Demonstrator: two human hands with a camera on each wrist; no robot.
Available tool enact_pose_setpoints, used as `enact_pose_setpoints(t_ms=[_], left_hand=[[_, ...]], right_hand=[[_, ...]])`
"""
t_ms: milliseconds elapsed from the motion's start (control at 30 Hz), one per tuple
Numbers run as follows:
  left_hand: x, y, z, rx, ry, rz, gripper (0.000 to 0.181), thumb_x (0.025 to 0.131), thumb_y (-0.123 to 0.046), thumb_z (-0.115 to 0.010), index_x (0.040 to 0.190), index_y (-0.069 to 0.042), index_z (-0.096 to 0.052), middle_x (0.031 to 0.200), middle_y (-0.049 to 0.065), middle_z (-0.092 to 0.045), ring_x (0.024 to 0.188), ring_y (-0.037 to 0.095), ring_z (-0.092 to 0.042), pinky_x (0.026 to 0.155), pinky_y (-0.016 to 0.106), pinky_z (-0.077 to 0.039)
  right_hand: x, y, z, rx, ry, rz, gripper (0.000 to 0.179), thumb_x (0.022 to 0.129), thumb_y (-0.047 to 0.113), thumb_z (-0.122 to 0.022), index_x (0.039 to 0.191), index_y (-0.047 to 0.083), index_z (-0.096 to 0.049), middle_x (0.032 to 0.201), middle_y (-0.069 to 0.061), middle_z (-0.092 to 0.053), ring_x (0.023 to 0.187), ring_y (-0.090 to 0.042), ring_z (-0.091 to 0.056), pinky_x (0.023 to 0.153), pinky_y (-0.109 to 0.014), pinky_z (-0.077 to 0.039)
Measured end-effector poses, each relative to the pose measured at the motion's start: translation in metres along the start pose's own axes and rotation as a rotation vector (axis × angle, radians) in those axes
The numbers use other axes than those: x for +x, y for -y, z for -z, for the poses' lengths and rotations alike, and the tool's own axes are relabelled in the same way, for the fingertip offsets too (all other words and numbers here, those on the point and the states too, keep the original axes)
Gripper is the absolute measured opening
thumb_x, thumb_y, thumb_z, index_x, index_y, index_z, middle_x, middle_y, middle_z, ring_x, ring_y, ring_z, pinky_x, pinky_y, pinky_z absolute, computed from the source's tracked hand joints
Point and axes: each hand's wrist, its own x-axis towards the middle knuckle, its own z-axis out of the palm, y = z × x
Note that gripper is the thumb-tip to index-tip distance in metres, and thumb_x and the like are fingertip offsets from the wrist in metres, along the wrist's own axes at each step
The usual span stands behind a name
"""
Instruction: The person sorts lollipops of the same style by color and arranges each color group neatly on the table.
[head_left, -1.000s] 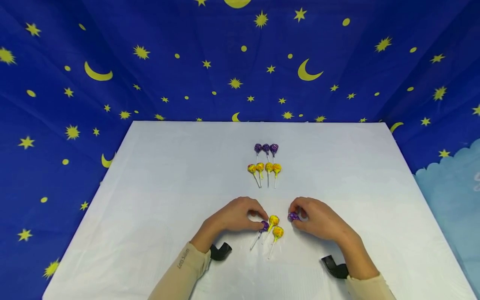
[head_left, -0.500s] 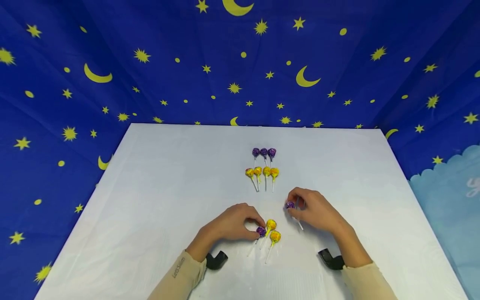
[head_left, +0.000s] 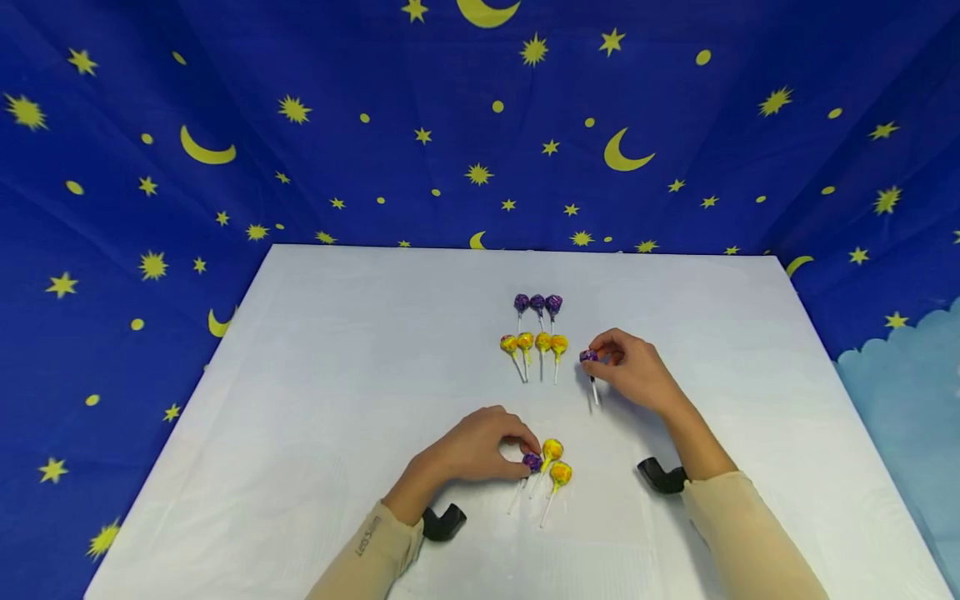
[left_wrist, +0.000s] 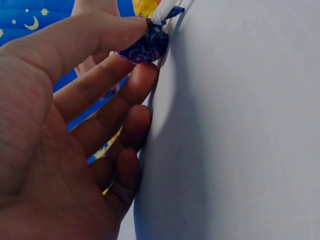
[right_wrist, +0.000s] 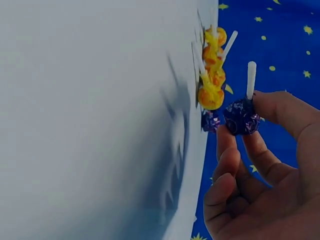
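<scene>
My right hand (head_left: 632,371) pinches a purple-wrapped lollipop (right_wrist: 242,117) by its head, raised off the table, with the white stick free. It is just right of a row of several yellow lollipops (head_left: 543,342). Behind that row lie three purple lollipops (head_left: 537,303), heads away from me. Nearer to me, my left hand (head_left: 480,446) has thumb and fingertips round the head of another purple lollipop (left_wrist: 145,46), whose stick slants down toward me. Two loose yellow lollipops (head_left: 560,475) lie against its right side.
Everything lies on a white-covered table (head_left: 360,350). A blue cloth (head_left: 420,92) with yellow stars and moons rises behind and beside it. A black curved piece (head_left: 444,523) sits by the left wrist, another black piece (head_left: 662,476) by the right.
My right hand has lifted its purple lollipop and carried it away from me to beside the yellow row. The left hand stays at its lollipop; the rows look the same.
</scene>
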Motion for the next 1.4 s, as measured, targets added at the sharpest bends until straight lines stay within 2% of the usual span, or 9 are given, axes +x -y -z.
enact_pose_setpoints(t_ms=[367,600,833,1067,1400], left_hand=[[0.0,-0.003,-0.002,0.011,0.0,0.022,0.022,0.08,-0.028,-0.077,0.102,-0.029,-0.072,0.092,-0.022,-0.061,0.084,0.005,-0.05,0.083,0.025,-0.038],[0.001,-0.002,-0.003,0.005,-0.018,-0.005,0.021,0.081,-0.029,-0.076,0.102,-0.028,-0.072,0.092,-0.021,-0.062,0.084,0.003,-0.051,0.085,0.026,-0.038],[-0.001,-0.002,-0.002,0.019,-0.011,0.019,0.021,0.081,-0.029,-0.076,0.102,-0.029,-0.072,0.092,-0.022,-0.061,0.083,0.003,-0.05,0.085,0.026,-0.038],[-0.002,-0.003,-0.002,0.022,-0.029,0.01,0.02,0.081,-0.03,-0.076,0.101,-0.028,-0.072,0.091,-0.021,-0.061,0.084,0.004,-0.05,0.086,0.027,-0.038],[0.0,-0.001,-0.005,0.013,-0.035,0.005,0.021,0.081,-0.031,-0.076,0.101,-0.028,-0.072,0.09,-0.021,-0.061,0.083,0.003,-0.05,0.085,0.027,-0.038]], right_hand=[[0.036,-0.002,0.01,-0.016,-0.032,-0.09,0.037,0.085,0.036,-0.073,0.108,0.009,-0.061,0.097,-0.009,-0.062,0.088,-0.025,-0.056,0.072,-0.038,-0.044],[0.05,0.001,0.014,-0.059,-0.088,-0.133,0.036,0.085,0.035,-0.072,0.108,0.01,-0.061,0.096,-0.009,-0.062,0.086,-0.027,-0.056,0.069,-0.038,-0.042],[0.069,0.0,0.008,-0.067,-0.078,-0.154,0.037,0.085,0.035,-0.072,0.109,0.009,-0.061,0.095,-0.011,-0.061,0.083,-0.028,-0.054,0.07,-0.038,-0.042],[0.085,-0.006,0.002,-0.084,-0.094,-0.155,0.035,0.084,0.035,-0.072,0.107,0.009,-0.061,0.093,-0.01,-0.063,0.081,-0.027,-0.055,0.07,-0.038,-0.042],[0.097,-0.004,-0.005,-0.103,-0.114,-0.18,0.036,0.085,0.034,-0.071,0.108,0.009,-0.062,0.095,-0.011,-0.064,0.083,-0.029,-0.056,0.074,-0.042,-0.042]])
